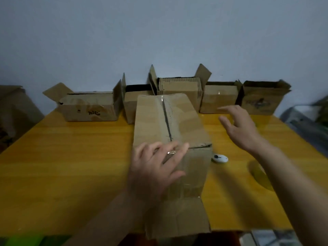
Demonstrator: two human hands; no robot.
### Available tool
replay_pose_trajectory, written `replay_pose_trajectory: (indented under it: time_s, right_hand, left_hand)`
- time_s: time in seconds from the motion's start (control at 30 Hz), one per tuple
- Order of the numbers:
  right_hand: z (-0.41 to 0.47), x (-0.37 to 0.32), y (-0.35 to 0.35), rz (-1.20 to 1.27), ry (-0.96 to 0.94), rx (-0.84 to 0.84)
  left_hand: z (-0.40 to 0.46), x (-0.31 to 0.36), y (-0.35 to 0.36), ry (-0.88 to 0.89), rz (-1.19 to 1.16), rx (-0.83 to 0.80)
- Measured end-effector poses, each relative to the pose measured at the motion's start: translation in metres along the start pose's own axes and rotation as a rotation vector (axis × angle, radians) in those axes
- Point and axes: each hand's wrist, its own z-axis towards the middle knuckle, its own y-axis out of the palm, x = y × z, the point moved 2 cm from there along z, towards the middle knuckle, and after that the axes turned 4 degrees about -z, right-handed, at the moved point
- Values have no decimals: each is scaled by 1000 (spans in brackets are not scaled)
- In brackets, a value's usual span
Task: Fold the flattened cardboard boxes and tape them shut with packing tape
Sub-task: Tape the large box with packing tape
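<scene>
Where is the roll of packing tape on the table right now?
In the head view, the clear tape roll lies flat on the yellow table at the person's right, partly hidden under the right forearm, just beyond the small white object beside the middle box.

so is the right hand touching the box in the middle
Apart. The head view shows the right hand raised with fingers spread to the right of the middle cardboard box, with yellow table showing between them. Only the left hand rests on it.

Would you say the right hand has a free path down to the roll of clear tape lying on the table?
Probably yes. The right hand hovers open above the table, and the tape roll lies beneath its forearm with nothing on top; only the forearm partly hides it.
</scene>
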Motion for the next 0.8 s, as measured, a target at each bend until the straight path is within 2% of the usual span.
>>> replay_pose_trajectory:
  time_s: [0.1, 0.17, 0.2, 0.27, 0.33, 0.4, 0.47, 0.57, 0.67, 0.8]
  right_hand:
    - [-57, 48, -12, -78, 153, -37]
    - [-85, 76, -15, -137, 237, -79]
    - [-96, 87, -14, -164, 272, -110]
    - [-114, 104, -9, -263, 327, -203]
    - [-128, 116, -2, -437, 339, -295]
    - [-138, 123, 4, -497, 323, -330]
    - [-146, 129, 4, -359, 310, -314]
    - [-153, 118, -8, -18, 223, -266]
    - [-156, 95, -25, 217, 88, -244]
    - [-157, 76, -35, 246, 0, -245]
  left_hand:
    - [-4, 34, -1, -33, -16, 40]
    - [-4, 69, -1, 30, -190, 59]
    - [-3, 85, 3, 56, -322, 18]
    - [1, 110, 18, 27, -540, -179]
    - [7, 125, 38, -163, -674, -410]
    - [10, 135, 57, -366, -740, -558]
    - [17, 143, 73, -485, -754, -671]
    - [30, 141, 89, -697, -902, -741]
    - [44, 138, 95, -823, -1082, -726]
    - [56, 138, 80, -846, -1208, -610]
